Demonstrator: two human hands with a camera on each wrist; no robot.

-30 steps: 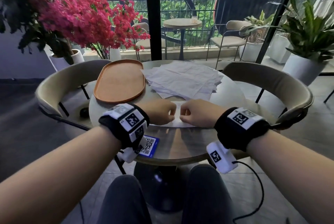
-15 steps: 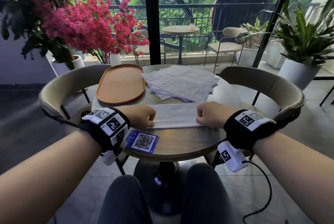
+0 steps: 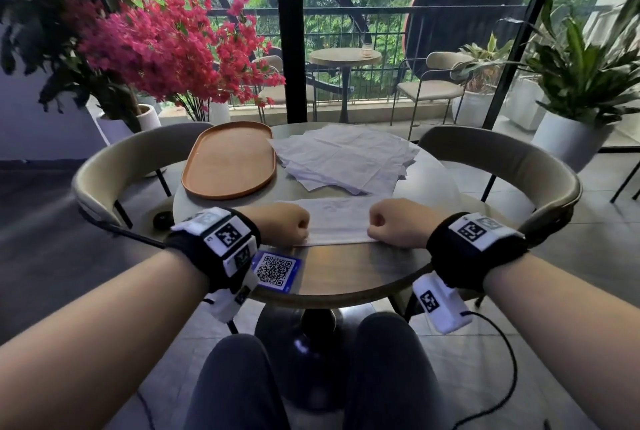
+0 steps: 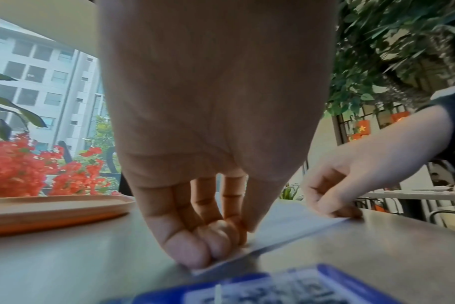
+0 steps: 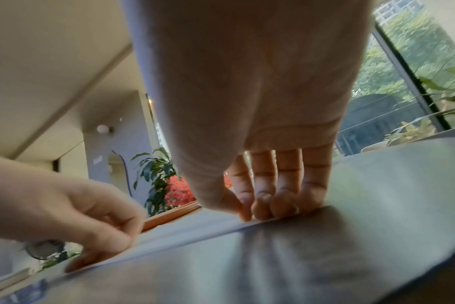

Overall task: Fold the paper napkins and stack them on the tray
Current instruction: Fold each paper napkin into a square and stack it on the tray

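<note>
A white napkin [image 3: 337,221], folded into a long strip, lies along the near part of the round table [image 3: 363,273]. My left hand [image 3: 287,223] pinches its left end with curled fingers, and my right hand [image 3: 391,221] pinches its right end the same way. In the left wrist view the fingertips [image 4: 216,246] press the napkin's [image 4: 294,228] near corner onto the table. The right wrist view has thumb and fingertips [image 5: 260,207] meeting on the fold [image 5: 195,228]. An oval orange tray [image 3: 228,159] sits bare at the back left. Several unfolded napkins [image 3: 343,159] are piled to its right.
A blue QR-code card [image 3: 277,268] lies at the table's front edge beside my left wrist. Beige chairs stand on the left [image 3: 114,166] and the right [image 3: 512,159] of the table. Red flowers [image 3: 166,45] and potted plants [image 3: 578,83] stand behind.
My two hands were together at the middle of the napkin's near edge. They have slid apart along the fold to its two ends.
</note>
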